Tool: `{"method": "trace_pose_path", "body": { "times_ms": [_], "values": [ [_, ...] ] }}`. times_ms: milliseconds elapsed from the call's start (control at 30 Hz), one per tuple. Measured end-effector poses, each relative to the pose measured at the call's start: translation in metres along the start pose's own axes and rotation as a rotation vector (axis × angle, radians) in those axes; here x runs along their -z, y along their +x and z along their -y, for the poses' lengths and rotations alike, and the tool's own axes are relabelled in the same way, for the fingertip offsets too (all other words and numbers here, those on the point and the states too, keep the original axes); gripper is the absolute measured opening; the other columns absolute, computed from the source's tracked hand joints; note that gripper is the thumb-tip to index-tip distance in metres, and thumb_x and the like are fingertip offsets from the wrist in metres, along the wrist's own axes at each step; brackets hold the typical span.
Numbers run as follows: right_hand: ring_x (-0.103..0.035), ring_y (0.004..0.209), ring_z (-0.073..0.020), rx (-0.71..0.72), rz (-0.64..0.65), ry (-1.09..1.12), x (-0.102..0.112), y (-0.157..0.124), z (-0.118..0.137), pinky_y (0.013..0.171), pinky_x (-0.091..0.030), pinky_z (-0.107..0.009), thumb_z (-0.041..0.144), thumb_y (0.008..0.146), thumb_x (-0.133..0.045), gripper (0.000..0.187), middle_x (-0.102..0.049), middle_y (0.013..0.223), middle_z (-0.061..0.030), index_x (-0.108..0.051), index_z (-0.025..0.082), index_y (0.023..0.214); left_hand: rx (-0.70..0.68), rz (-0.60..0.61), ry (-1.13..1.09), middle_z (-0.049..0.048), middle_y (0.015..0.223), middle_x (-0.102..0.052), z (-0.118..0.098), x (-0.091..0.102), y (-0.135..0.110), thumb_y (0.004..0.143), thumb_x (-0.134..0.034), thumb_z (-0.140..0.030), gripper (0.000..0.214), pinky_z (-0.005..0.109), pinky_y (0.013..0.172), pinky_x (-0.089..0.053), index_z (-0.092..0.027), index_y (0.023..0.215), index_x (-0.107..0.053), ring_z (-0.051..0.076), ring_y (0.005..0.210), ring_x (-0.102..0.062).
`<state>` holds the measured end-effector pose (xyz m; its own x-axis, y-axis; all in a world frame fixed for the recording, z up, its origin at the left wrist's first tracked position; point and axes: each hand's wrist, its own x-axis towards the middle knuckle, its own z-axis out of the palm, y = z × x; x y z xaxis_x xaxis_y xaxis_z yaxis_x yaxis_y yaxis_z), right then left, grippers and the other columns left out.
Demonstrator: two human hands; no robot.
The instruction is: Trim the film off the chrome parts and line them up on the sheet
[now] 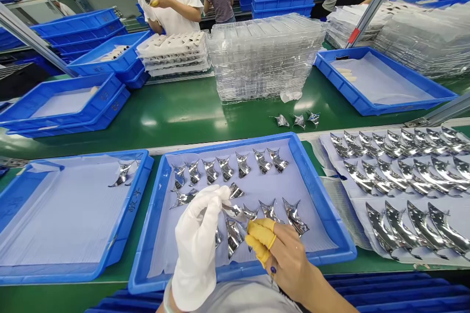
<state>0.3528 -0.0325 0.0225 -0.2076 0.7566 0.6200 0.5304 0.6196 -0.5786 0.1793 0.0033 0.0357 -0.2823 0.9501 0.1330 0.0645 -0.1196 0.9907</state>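
My left hand (198, 239), in a white glove, pinches a shiny chrome-like curved piece (235, 212) between thumb and fingers, above the middle blue tray (323, 215). Close by on the right is my right hand (282, 254), with yellow finger covers on some fingertips. Its fingers are curled together near the held piece, around a thin tool with a dark blue end (272, 270); the tool's tip is hard to make out. Several similar chrome pieces (242, 164) lie in rows on the tray's white liner, some partly hidden behind my hands.
Left stands another lined blue tray (73, 215) with chrome pieces in its far corner. Several rows of pieces (389, 176) lie on the right. Across the green bench are three loose pieces (298, 120), stacked clear trays (264, 58) and blue trays (385, 78). People work beyond.
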Motion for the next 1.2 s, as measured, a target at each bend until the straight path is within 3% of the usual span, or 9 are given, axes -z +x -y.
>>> {"method": "trace_pose_path", "body": {
  "times_ms": [233,367,533,633,733,800,1000,1100,1200],
  "values": [
    [-0.075,0.067,-0.0224,-0.009,-0.057,-0.031,-0.006,-0.004,-0.007,0.055,-0.055,-0.032,0.006,0.101,-0.048,0.029,-0.079,0.082,-0.0084,-0.069,0.021,0.114,-0.098,0.054,-0.003,0.0033,0.103,-0.081,-0.003,0.001,0.0,0.094,-0.073,-0.027,0.016,0.041,0.101,-0.054,-0.027,0.107,-0.081,0.022,0.102,-0.072],
    [-0.071,0.061,-0.0201,0.008,-0.103,-0.051,-0.01,-0.002,-0.01,0.052,-0.051,-0.03,0.009,0.103,-0.05,0.024,-0.077,0.076,-0.006,-0.07,0.022,0.105,-0.177,0.085,-0.003,0.0029,0.108,-0.081,0.0,0.004,-0.003,0.092,-0.074,-0.02,0.021,0.042,0.101,-0.055,-0.03,0.11,-0.08,0.025,0.118,-0.067],
    [-0.07,0.065,-0.0211,0.102,-0.116,-0.086,-0.011,-0.002,-0.012,0.055,-0.053,-0.03,0.005,0.101,-0.046,0.027,-0.078,0.081,-0.0098,-0.07,0.018,0.101,-0.316,0.071,0.204,0.0027,0.104,-0.08,0.006,0.003,-0.003,0.088,-0.078,-0.02,0.022,0.048,0.11,-0.05,-0.028,0.109,-0.076,0.027,0.127,-0.064],
    [-0.072,0.072,-0.0228,0.156,-0.102,-0.11,-0.011,-0.002,-0.013,0.061,-0.058,-0.032,0.006,0.101,-0.043,0.03,-0.077,0.08,-0.0113,-0.071,0.016,0.097,-0.406,0.048,0.388,-0.0019,0.093,-0.08,0.004,0.001,0.001,0.091,-0.074,-0.018,0.011,0.047,0.114,-0.046,-0.027,0.098,-0.073,0.022,0.114,-0.069],
    [-0.073,0.074,-0.0223,0.162,-0.099,-0.124,-0.012,-0.004,-0.015,0.064,-0.059,-0.031,0.006,0.101,-0.044,0.029,-0.075,0.078,-0.0102,-0.071,0.017,0.096,-0.482,0.048,0.462,-0.0062,0.084,-0.078,-0.001,0.0,0.005,0.1,-0.059,-0.014,0.019,0.047,0.118,-0.042,-0.027,0.096,-0.073,0.015,0.086,-0.072],
    [-0.073,0.072,-0.0215,0.154,-0.098,-0.124,-0.012,-0.005,-0.015,0.064,-0.059,-0.031,0.005,0.099,-0.048,0.025,-0.075,0.078,-0.0093,-0.069,0.017,0.096,-0.447,0.061,0.444,-0.0071,0.087,-0.079,-0.003,0.001,0.006,0.103,-0.053,-0.014,0.026,0.045,0.118,-0.041,-0.028,0.098,-0.074,0.013,0.082,-0.071],
    [-0.073,0.073,-0.0218,0.144,-0.09,-0.143,-0.01,-0.005,-0.015,0.066,-0.059,-0.031,0.004,0.099,-0.048,0.025,-0.076,0.08,-0.0098,-0.07,0.016,0.101,-0.291,0.118,0.309,-0.0045,0.106,-0.081,0.001,0.005,0.002,0.103,-0.055,-0.016,0.029,0.044,0.118,-0.042,-0.033,0.113,-0.076,0.016,0.103,-0.072],
    [-0.071,0.067,-0.0215,0.106,-0.129,-0.143,-0.013,-0.006,-0.018,0.057,-0.054,-0.03,0.005,0.1,-0.049,0.025,-0.074,0.076,-0.0082,-0.07,0.018,0.1,-0.373,0.153,0.225,-0.0022,0.112,-0.08,0.001,0.005,-0.001,0.099,-0.061,-0.011,0.032,0.048,0.116,-0.044,-0.032,0.119,-0.074,0.018,0.104,-0.072],
    [-0.067,0.06,-0.0188,0.004,-0.149,-0.055,-0.019,-0.004,-0.022,0.054,-0.051,-0.028,0.007,0.101,-0.051,0.023,-0.073,0.075,-0.005,-0.069,0.021,0.097,-0.501,0.189,0.195,-0.0021,0.1,-0.08,-0.005,0.005,-0.003,0.094,-0.063,-0.007,0.039,0.055,0.118,-0.041,-0.032,0.123,-0.072,0.018,0.093,-0.072]
  ]
}}
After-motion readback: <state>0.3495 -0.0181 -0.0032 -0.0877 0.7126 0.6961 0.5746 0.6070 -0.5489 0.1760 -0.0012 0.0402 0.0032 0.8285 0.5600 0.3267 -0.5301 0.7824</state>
